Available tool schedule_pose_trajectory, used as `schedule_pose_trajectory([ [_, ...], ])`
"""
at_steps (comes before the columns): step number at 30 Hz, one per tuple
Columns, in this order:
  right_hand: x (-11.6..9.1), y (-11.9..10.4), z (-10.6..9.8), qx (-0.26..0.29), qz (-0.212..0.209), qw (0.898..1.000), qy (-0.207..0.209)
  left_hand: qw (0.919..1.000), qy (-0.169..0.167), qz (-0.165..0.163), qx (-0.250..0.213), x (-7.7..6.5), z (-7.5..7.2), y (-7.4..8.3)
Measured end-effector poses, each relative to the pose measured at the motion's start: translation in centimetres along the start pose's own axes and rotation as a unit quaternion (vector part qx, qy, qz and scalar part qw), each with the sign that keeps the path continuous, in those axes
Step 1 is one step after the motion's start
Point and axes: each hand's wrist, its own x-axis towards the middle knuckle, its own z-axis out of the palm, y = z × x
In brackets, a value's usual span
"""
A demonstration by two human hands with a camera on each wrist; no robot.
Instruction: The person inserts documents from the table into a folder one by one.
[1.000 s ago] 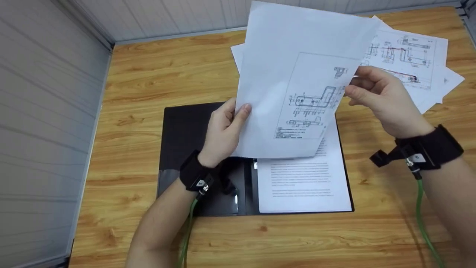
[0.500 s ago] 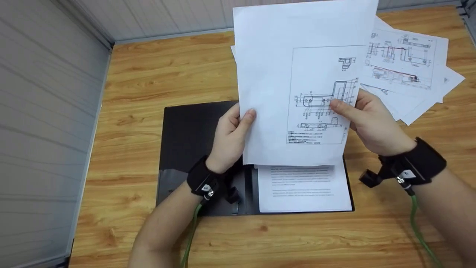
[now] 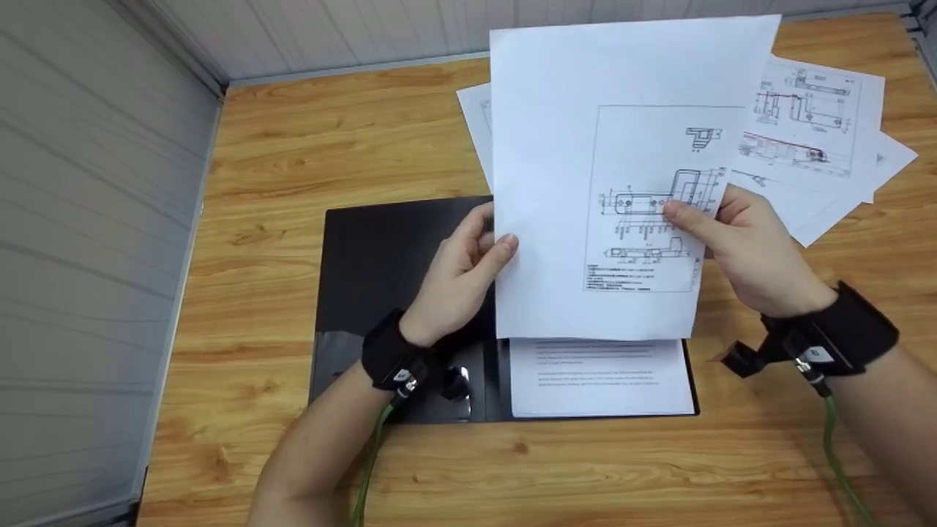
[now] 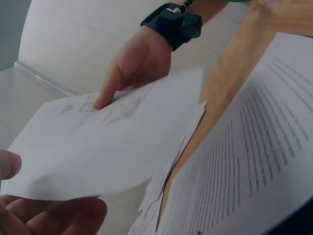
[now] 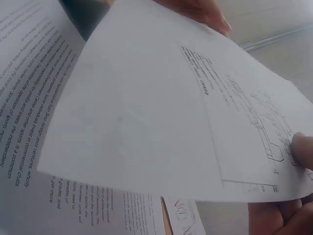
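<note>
A white drawing sheet (image 3: 545, 176) with a printed technical drawing is held upright over a black folder (image 3: 395, 256). My right hand (image 3: 768, 256) pinches its right side, thumb on the printed part and fingers behind. At the opposite edge, my left hand (image 3: 457, 282) holds the sheet between thumb and fingers. The left wrist view has the left thumb (image 4: 9, 165) above the sheet's edge and the fingers (image 4: 73, 215) beneath. Below the sheet, a page of printed text (image 3: 600, 388) lies in the folder's right side, its upper part hidden.
More drawing sheets (image 3: 834, 146) lie fanned out at the back right of the wooden table (image 3: 293, 154), partly covered by the held sheet. A grey panel wall (image 3: 95, 219) borders the left, and another (image 3: 351, 36) runs along the back.
The right hand has gone from the sheet's edge to a firmer grip with the thumb over the drawing. The sheet has straightened, then shifted right and slightly down with both hands.
</note>
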Motion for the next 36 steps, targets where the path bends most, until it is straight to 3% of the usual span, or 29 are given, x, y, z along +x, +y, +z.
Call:
schedule_pose_trajectory([
  [2,-0.4,-0.1,-0.6,0.009,0.001,1.0,0.014,0.9993,-0.009,0.013,0.034,-0.1,-0.5,-0.4],
  [4,-0.9,-0.1,-1.4,0.018,-0.001,0.999,0.027,0.9947,-0.004,0.031,0.098,-0.2,-1.3,-1.0],
  [6,-1.5,-0.1,-2.1,0.031,0.0,0.999,0.033,0.98,0.005,0.047,0.193,-0.3,-2.3,-1.7],
  [7,-1.8,-0.1,-2.4,0.035,0.001,0.999,0.034,0.9649,0.006,0.057,0.256,-0.3,-2.8,-2.1],
  [8,-2.1,0.0,-2.8,0.038,0.005,0.999,0.034,0.9435,0.004,0.065,0.325,-0.4,-3.3,-2.4],
  [11,-3.0,0.6,-3.6,0.037,0.026,0.998,0.032,0.8557,-0.017,0.082,0.511,-0.8,-4.7,-3.3],
  [13,-3.7,1.1,-3.9,0.021,0.049,0.998,0.029,0.8068,-0.04,0.092,0.582,-1.0,-5.4,-3.7],
  [15,-4.3,1.7,-4.2,0.003,0.07,0.997,0.022,0.7772,-0.065,0.087,0.62,-1.3,-5.9,-3.9],
  [16,-4.5,2.0,-4.3,-0.006,0.082,0.996,0.017,0.7694,-0.077,0.082,0.629,-1.5,-6.0,-4.0],
  [17,-4.8,2.2,-4.3,-0.013,0.092,0.996,0.009,0.7639,-0.09,0.074,0.635,-1.6,-6.1,-4.0],
  [19,-5.3,2.8,-4.2,-0.032,0.112,0.993,-0.003,0.7608,-0.122,0.052,0.635,-1.8,-6.1,-4.0],
  [24,-6.2,4.3,-3.8,-0.067,0.148,0.986,-0.027,0.7749,-0.21,-0.049,0.594,-2.0,-5.8,-3.8],
  [27,-6.4,5.1,-3.5,-0.068,0.163,0.984,-0.035,0.781,-0.243,-0.098,0.567,-2.1,-5.5,-3.8],
  [32,-6.3,6.3,-3.0,-0.066,0.184,0.979,-0.048,0.7753,-0.268,-0.121,0.559,-2.3,-4.9,-4.1],
  [36,-6.0,7.0,-2.3,-0.079,0.2,0.975,-0.056,0.7735,-0.266,-0.122,0.562,-2.3,-4.6,-4.2],
])
